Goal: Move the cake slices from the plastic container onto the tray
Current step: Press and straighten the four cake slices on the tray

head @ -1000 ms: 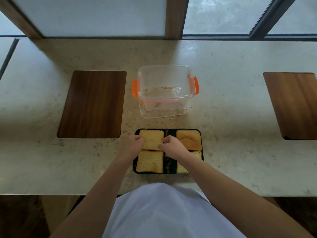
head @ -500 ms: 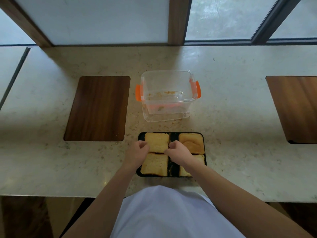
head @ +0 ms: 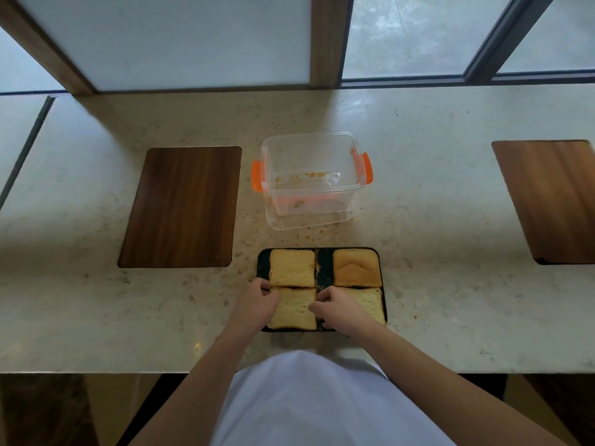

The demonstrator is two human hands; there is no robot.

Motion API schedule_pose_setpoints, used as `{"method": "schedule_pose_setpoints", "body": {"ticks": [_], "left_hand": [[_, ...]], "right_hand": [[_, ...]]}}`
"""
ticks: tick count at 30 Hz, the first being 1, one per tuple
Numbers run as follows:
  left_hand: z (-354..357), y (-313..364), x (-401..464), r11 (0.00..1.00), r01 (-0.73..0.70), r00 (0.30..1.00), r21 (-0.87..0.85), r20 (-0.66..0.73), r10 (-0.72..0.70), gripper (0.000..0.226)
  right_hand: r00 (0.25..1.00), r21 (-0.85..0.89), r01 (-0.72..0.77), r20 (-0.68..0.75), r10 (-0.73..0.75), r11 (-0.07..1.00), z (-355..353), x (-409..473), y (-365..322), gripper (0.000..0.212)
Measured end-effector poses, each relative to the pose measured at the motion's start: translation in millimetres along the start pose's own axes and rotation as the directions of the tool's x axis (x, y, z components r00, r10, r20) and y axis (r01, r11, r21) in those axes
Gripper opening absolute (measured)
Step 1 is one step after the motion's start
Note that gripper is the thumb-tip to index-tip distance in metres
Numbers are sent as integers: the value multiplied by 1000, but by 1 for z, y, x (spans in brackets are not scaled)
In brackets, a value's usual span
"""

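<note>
A black tray (head: 324, 263) lies on the counter close to me with four golden cake slices on it. The far-left slice (head: 292, 267) and the far-right slice (head: 356, 268) lie flat and untouched. My left hand (head: 256, 305) has curled fingers pressed against the left edge of the near-left slice (head: 294, 309). My right hand (head: 336, 309) grips that slice's right edge and covers part of the near-right slice (head: 373, 304). Behind the tray, the clear plastic container (head: 310, 180) with orange clips holds only crumbs.
A dark wooden inset board (head: 182, 206) lies in the counter to the left, and another board (head: 553, 197) at the far right. Crumbs are scattered between container and tray. Window frames run along the back; the counter's front edge is at my waist.
Both hands have slid from the far-left slice toward me and are at the sides of the near-left slice. The camera view has shifted slightly.
</note>
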State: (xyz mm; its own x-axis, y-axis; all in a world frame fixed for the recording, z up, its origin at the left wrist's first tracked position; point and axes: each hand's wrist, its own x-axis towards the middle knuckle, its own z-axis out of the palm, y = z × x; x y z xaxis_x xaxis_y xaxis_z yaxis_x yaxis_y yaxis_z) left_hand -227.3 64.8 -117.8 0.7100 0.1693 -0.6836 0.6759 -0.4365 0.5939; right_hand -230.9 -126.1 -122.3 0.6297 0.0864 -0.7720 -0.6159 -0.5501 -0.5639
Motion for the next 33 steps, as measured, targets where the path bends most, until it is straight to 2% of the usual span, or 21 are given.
{"method": "schedule_pose_setpoints", "body": {"ticks": [5, 8, 14, 21, 26, 33], "left_hand": [[4, 0, -3, 999, 21, 999, -41, 28, -20, 22], [3, 0, 1, 1000, 14, 1000, -13, -1, -14, 25], [-5, 8, 16, 999, -38, 996, -1, -84, 37, 56], [0, 19, 19, 999, -48, 998, -6, -38, 48, 46], [1, 20, 17, 998, -68, 997, 5, -18, 69, 43], [0, 15, 14, 998, -69, 997, -7, -17, 69, 43]], "right_hand": [[1000, 16, -9, -8, 10, 1000, -5, -3, 4, 25], [1000, 17, -25, -2, 25, 1000, -8, -2, 4, 28], [999, 68, -31, -29, 33, 997, -13, 9, -18, 53], [998, 23, -21, -66, 22, 1000, -6, 18, -45, 74], [995, -12, -28, -97, 27, 1000, -7, 20, -40, 72], [993, 24, -10, -118, 12, 1000, -10, 20, -24, 64]]}}
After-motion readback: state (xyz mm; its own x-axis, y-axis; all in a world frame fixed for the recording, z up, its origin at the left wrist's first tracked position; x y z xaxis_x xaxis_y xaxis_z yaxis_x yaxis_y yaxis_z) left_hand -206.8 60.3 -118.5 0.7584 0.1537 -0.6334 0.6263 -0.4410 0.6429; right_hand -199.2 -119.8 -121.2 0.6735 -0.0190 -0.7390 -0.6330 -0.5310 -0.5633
